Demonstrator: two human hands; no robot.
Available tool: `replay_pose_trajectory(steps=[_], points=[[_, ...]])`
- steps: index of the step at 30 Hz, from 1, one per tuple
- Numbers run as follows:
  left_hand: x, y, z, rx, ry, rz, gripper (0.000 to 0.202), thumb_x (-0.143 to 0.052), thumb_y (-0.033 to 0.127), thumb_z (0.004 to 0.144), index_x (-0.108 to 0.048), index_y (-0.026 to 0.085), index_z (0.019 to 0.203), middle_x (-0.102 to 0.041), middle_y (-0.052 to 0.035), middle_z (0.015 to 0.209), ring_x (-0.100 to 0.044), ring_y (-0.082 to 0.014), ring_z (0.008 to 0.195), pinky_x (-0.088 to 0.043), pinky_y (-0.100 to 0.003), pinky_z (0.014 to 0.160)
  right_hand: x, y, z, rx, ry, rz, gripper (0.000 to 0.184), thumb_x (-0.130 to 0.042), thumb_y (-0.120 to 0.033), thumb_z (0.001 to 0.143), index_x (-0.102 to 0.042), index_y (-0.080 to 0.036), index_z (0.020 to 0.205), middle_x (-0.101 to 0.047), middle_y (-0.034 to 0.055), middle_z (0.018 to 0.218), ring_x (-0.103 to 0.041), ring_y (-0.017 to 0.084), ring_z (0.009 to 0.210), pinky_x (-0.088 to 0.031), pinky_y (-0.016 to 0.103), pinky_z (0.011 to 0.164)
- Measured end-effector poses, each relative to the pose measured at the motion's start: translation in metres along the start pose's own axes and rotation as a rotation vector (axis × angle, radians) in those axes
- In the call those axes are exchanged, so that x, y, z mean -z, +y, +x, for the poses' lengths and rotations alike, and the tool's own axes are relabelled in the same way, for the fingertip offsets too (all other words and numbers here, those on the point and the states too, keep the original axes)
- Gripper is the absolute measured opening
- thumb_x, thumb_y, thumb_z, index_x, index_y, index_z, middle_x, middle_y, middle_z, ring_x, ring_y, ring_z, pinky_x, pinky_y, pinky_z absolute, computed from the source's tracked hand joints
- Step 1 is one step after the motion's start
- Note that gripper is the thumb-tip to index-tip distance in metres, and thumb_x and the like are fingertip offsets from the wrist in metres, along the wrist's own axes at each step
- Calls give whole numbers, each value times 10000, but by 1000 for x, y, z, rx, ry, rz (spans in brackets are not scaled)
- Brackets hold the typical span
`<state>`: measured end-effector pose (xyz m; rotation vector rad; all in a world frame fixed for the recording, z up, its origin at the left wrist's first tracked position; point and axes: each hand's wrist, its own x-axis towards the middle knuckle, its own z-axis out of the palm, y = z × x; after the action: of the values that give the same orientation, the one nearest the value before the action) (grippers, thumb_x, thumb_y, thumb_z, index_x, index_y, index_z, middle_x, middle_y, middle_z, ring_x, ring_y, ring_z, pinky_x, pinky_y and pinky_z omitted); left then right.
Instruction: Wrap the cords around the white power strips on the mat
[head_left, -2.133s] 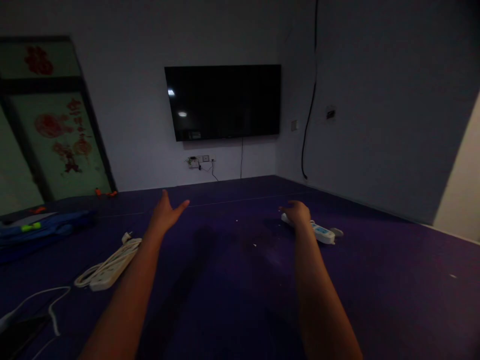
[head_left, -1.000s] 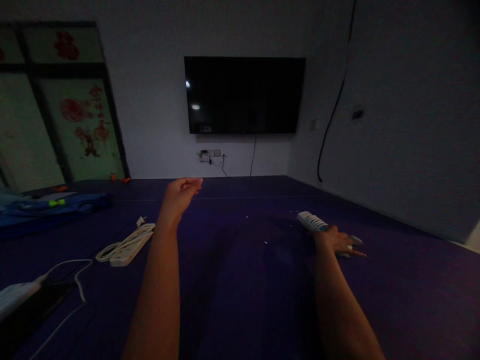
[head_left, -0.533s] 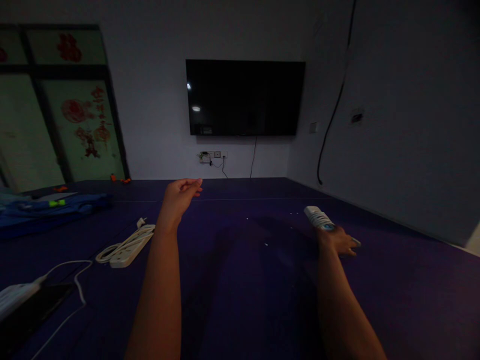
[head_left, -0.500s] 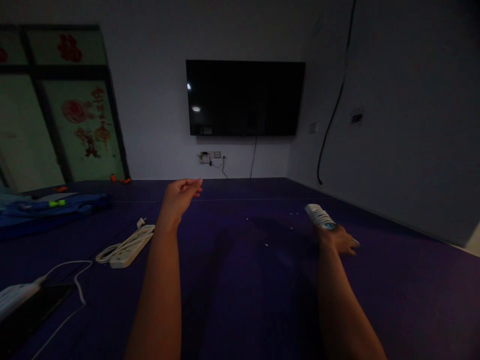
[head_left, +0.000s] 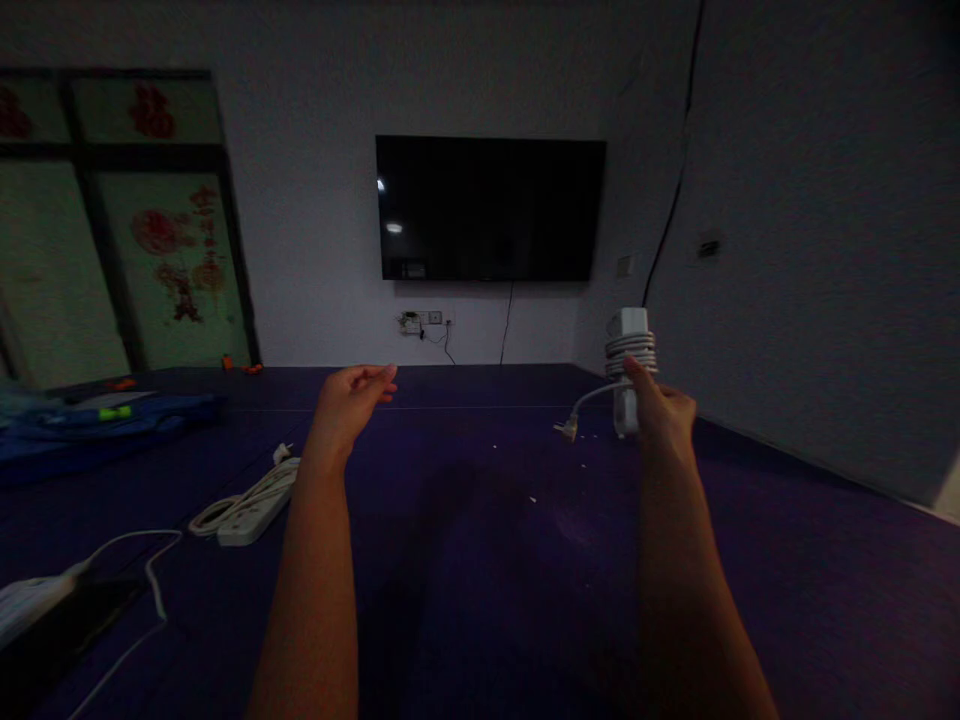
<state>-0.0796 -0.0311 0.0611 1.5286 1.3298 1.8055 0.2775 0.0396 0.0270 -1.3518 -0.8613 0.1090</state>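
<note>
My right hand (head_left: 664, 405) is closed around a white power strip (head_left: 628, 410), held upright above the purple surface. Its grey-white cord (head_left: 628, 348) is wound in several loops around the strip's upper part. A short length of that cord hangs to the left and ends in a plug (head_left: 568, 429). My left hand (head_left: 352, 395) is raised over the surface with its fingers curled in and thumb near the fingertips; I see nothing in it. On the surface left of my left forearm lies another white power strip (head_left: 251, 520) with its cord bundled on it.
At the lower left lie a white block-shaped item (head_left: 34, 600) with a cable and a dark flat object (head_left: 82, 625). Blue cloth (head_left: 150, 420) lies farther back. Small white bits (head_left: 532, 499) dot the purple surface (head_left: 465, 600). A television (head_left: 491, 210) hangs on the far wall.
My right hand has lifted the cord-wrapped power strip off the surface and turned it upright; its plug now dangles free. My left hand has barely moved. The view has tilted up slightly.
</note>
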Motion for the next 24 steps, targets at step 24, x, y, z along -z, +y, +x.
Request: replay_pose_trajectory(steps=[24], points=[[-65, 21, -27, 276, -253, -514, 515, -746, 490, 643, -611, 153, 1009, -680, -115, 903, -628, -147, 604, -510, -279, 575, -37, -91, -117, 847, -423, -130, 519, -687, -499, 657, -672, -165, 1054, -674, 108, 885, -615, 244, 818, -454, 341, 714]])
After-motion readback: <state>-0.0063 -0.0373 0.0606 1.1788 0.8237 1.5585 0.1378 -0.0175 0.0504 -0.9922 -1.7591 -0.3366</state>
